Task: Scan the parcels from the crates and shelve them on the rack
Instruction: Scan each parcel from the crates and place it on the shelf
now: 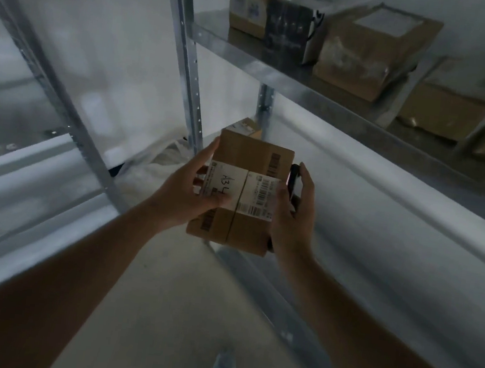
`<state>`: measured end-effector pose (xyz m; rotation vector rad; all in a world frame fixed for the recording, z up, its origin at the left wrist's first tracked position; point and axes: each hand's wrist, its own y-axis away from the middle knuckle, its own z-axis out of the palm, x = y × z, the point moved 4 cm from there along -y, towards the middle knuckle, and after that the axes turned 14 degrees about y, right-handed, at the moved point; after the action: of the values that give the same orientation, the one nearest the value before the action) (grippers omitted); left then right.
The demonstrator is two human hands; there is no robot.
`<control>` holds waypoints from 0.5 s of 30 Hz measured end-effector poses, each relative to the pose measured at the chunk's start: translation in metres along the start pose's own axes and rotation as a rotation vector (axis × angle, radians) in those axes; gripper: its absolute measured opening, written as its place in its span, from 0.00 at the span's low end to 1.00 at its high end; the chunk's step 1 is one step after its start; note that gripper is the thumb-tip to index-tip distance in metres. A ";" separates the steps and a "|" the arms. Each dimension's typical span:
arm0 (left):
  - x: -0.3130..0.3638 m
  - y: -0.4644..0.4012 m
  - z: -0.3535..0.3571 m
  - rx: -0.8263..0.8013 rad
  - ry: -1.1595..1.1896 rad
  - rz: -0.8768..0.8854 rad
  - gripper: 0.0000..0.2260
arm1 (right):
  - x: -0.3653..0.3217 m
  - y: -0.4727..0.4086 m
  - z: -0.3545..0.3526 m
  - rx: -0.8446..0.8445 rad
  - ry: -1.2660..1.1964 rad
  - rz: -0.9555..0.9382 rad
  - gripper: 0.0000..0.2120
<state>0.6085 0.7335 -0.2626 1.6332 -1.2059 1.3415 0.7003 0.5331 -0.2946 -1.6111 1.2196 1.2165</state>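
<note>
You are gripping the parcel (243,193) in your left hand (187,190), in mid-air before the rack (279,75). Your right hand (294,211) is clasping a scanner (292,179) against the parcel's side; that shared grip is risking a drop.

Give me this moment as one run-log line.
left hand: grips labelled parcel | right hand: holds dark scanner against parcel's side | rack shelf: several parcels stored | held parcel: not yet shelved
</note>
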 end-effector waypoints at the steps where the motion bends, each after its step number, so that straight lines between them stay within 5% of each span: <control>1: -0.006 -0.016 -0.004 -0.007 0.006 -0.008 0.51 | 0.005 -0.015 0.008 0.007 0.007 0.017 0.25; 15: -0.082 -0.188 -0.018 -0.288 0.045 -0.117 0.50 | 0.055 -0.140 0.069 0.185 0.158 0.257 0.24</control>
<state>0.7774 0.8305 -0.3299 1.4377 -1.1954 1.0718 0.8245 0.6197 -0.3612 -1.4686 1.6313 1.1075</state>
